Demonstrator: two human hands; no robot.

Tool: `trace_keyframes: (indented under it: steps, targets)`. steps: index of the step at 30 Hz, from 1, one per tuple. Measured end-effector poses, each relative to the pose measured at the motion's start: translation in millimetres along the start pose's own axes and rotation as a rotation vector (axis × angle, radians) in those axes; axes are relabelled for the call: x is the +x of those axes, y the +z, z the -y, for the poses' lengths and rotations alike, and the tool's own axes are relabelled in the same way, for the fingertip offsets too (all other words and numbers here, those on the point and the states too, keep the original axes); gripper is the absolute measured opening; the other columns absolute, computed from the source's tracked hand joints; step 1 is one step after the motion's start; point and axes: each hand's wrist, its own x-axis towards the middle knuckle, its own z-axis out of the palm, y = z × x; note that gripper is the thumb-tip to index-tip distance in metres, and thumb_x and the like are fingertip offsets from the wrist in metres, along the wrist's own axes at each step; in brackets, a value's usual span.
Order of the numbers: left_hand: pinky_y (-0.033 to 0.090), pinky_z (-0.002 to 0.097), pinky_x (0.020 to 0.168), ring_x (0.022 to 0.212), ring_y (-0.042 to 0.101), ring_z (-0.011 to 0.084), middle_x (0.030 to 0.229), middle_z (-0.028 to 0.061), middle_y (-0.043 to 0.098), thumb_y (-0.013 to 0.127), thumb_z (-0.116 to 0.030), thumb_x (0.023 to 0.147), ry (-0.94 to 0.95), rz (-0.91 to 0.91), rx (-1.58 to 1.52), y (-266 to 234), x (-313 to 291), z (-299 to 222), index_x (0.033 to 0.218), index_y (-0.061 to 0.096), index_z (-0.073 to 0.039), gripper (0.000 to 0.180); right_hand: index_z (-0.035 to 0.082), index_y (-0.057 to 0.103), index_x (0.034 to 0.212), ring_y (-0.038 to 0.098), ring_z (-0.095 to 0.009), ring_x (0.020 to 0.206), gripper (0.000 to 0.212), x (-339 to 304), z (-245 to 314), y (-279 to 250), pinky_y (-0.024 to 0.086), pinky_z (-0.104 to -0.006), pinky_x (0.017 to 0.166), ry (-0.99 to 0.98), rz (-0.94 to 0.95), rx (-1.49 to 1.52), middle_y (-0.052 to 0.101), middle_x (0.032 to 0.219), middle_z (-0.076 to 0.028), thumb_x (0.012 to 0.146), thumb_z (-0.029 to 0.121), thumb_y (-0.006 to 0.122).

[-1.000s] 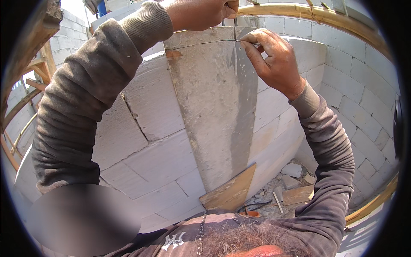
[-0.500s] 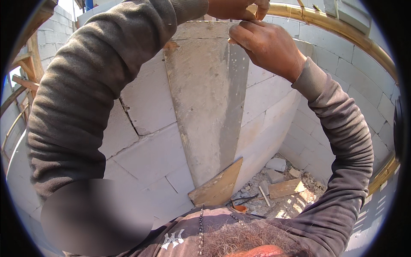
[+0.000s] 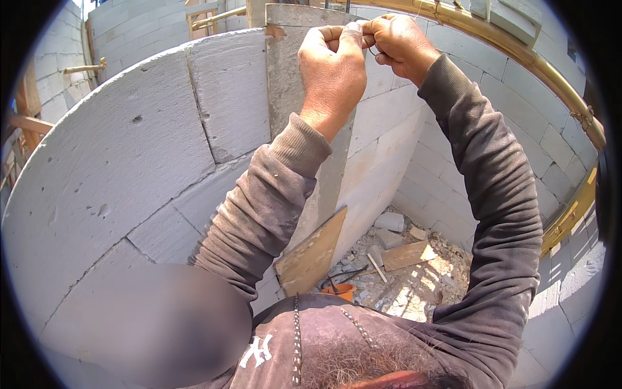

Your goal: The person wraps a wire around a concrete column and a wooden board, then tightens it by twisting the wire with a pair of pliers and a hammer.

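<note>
Landmark: grey, flat-faced, upright concrete column [image 3: 285,84]; both bare hands up near its top, meeting in front of its upper right edge; left hand [image 3: 335,74], back toward the camera, thumb and fingers drawn into a pinch, can't tell what sits between them; right hand [image 3: 403,47], just right of the column, fingertips pinched on what looks like a thin dark strand [image 3: 372,51], tips touching or nearly touching the left hand's; most of the strand hidden by fingers, so its run and ends can't be told; visible bit hangs just below the fingertips, near the column's top right edge; thin dark upright rods [image 3: 347,6] rise at the column top, just above the left hand; white block wall [image 3: 149,110] abuts the column's left side; brown flat wooden board [image 3: 314,253] leans slanted by the column's foot; orange plastic container [image 3: 341,292] and grey-white broken rubble [image 3: 421,279] lie right of the foot; long yellow bamboo pole [image 3: 547,76] curves past, right of the column; for good handling, judged from the pose: keep both pinches close together, grip with fingertips only, hold the strand lightly taut, keep knuckles off the column's rough edge, steady both forearms.
</note>
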Motion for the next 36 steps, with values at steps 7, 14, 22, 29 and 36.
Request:
trace_keyframes:
  steps: [7,14,22,29,36]
  targets:
    - [0.051,0.0229,0.074,0.087,0.061,0.0074,0.104,0.0034,0.071,0.057,-0.022,0.108,-0.144,0.103,-0.211,7.7,20.8,42.9,0.123,0.063,0.000,0.028,-0.001,0.068,0.118,0.061,-0.010,0.065,0.022,1.7,8.8,-8.8,0.052,-0.0242,0.052,0.080,0.028,0.157,0.074,0.092,-0.010,0.103,0.012,0.058]
    - [0.052,0.0239,0.072,0.080,0.063,0.0086,0.097,0.0031,0.070,0.057,-0.020,0.107,-0.029,0.058,-0.034,10.4,24.2,56.2,0.111,0.070,0.000,0.025,0.018,0.072,0.121,0.072,-0.013,0.087,0.025,1.1,11.2,-44.2,0.061,-0.0295,0.074,-0.697,-0.078,-1.006,0.074,0.095,-0.006,0.096,0.022,0.071]
    - [0.053,0.0246,0.075,0.082,0.065,0.0086,0.093,0.0038,0.072,0.058,-0.019,0.107,-0.014,0.018,0.030,9.6,26.4,57.1,0.109,0.071,0.002,0.025,0.016,0.078,0.105,0.069,-0.017,0.101,0.020,24.5,-5.7,-51.2,0.060,-0.0313,0.088,-1.326,-0.064,-1.195,0.072,0.097,0.001,0.092,0.031,0.075]
    - [0.058,0.0285,0.084,0.090,0.070,0.0133,0.098,0.0078,0.073,0.057,-0.011,0.105,0.111,0.100,0.053,0.6,26.6,61.5,0.113,0.069,0.004,0.021,0.004,0.074,0.104,0.065,-0.013,0.074,0.017,23.3,-11.9,-32.0,0.055,-0.0258,0.064,-0.359,0.156,-0.328,0.069,0.084,-0.003,0.099,0.018,0.065]
    - [0.057,0.0262,0.079,0.088,0.069,0.0121,0.098,0.0079,0.073,0.059,-0.010,0.104,0.123,0.087,0.092,-0.8,22.1,58.5,0.114,0.069,0.004,0.020,0.001,0.071,0.106,0.062,-0.008,0.066,0.027,3.9,-23.8,-25.9,0.052,-0.0219,0.058,0.044,0.295,0.330,0.067,0.079,-0.003,0.105,0.024,0.057]
